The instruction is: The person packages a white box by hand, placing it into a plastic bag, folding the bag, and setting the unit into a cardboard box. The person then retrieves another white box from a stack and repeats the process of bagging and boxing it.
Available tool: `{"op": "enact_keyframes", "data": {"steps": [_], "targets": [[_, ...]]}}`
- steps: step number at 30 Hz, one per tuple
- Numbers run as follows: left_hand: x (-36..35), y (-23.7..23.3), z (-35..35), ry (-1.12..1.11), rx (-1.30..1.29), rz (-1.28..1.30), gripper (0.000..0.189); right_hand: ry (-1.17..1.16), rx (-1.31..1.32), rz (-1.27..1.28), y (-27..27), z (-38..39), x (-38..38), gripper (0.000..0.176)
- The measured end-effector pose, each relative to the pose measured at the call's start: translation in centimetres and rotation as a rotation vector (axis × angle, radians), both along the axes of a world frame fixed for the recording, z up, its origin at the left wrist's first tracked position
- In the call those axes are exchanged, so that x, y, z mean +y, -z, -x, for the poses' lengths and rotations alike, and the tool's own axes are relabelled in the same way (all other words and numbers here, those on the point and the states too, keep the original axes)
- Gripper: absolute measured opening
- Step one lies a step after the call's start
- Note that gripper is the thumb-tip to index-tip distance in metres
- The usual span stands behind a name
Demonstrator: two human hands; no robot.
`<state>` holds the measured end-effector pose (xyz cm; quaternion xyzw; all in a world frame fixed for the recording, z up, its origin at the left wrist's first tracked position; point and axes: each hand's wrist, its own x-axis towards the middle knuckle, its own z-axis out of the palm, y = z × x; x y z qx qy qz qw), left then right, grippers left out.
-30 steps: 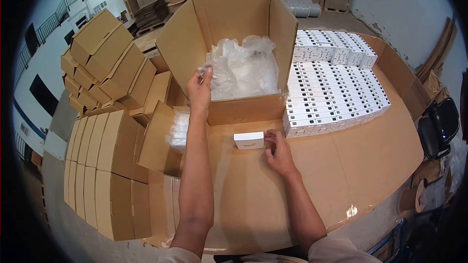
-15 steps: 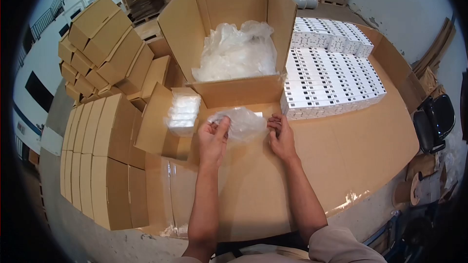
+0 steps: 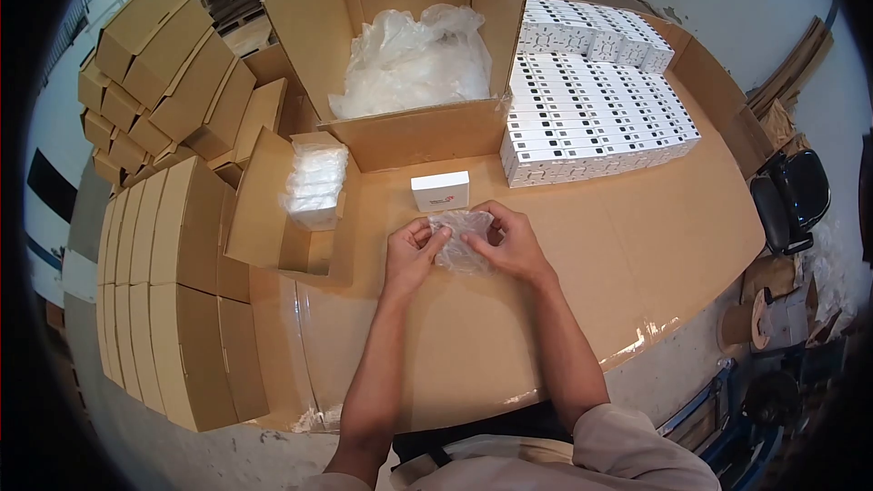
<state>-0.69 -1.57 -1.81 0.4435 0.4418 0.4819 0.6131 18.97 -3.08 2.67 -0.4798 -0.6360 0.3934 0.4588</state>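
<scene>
Between my two hands is a clear plastic bag [image 3: 464, 253], crumpled and held above the cardboard surface. My left hand [image 3: 416, 253] pinches its left edge with thumb and fingers. On the other side, my right hand [image 3: 509, 241] grips the bag's right edge with the thumb pressed in. A small white box [image 3: 440, 192] with a small red mark stands just beyond the bag, apart from both hands. To the left, an open carton [image 3: 244, 223] holds several white boxes wrapped in clear plastic [image 3: 316, 184].
A large open carton [image 3: 414, 141] full of clear bags [image 3: 409, 64] stands at the back. Rows of white boxes [image 3: 600, 118] fill the back right. Brown cartons [image 3: 186, 282] are stacked on the left. A black chair [image 3: 791, 200] is at the far right.
My right hand has come in from the right and now grips the bag too. The bag has been drawn closer, so the small white box behind it shows in full. The view has shifted.
</scene>
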Motion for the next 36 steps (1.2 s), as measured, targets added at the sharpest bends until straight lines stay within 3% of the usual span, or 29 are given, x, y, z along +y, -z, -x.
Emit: {"op": "enact_keyframes", "data": {"steps": [2,5,9,12,17,23,30,33,36], "targets": [[0.4,0.2,0.3,-0.018,0.003,0.009,0.025,0.064,-0.002,0.029,1.0,-0.5,0.4,0.012],[0.2,-0.3,0.4,-0.003,0.047,0.000,0.023,0.137,0.279,0.013,2.6,-1.0,1.5,0.009],[0.3,0.1,0.0,-0.014,-0.003,-0.055,0.025,0.231,0.224,-0.045,2.6,-0.2,1.8,0.009],[-0.4,-1.9,-0.7,-0.012,-0.175,0.072,0.030,0.284,0.186,-0.087,1.6,0.6,1.6,0.009],[-0.3,-0.2,-0.4,0.040,-0.095,-0.013,0.036,0.305,0.171,-0.156,1.3,0.6,1.8,0.012],[0.0,-0.4,0.3,0.124,0.028,-0.024,0.039,0.371,0.330,-0.041,2.2,0.0,2.4,0.015],[-0.9,-2.4,-0.7,-0.027,0.031,-0.289,0.050,0.392,0.074,-0.169,1.8,0.0,2.2,0.015],[-0.9,-2.5,-1.4,-0.114,0.262,-0.475,0.046,0.319,0.057,-0.167,1.6,0.4,1.9,0.014],[-0.7,-1.9,-1.3,-0.121,0.308,-0.490,0.027,0.249,0.056,-0.175,1.5,0.9,1.7,0.013]]}}
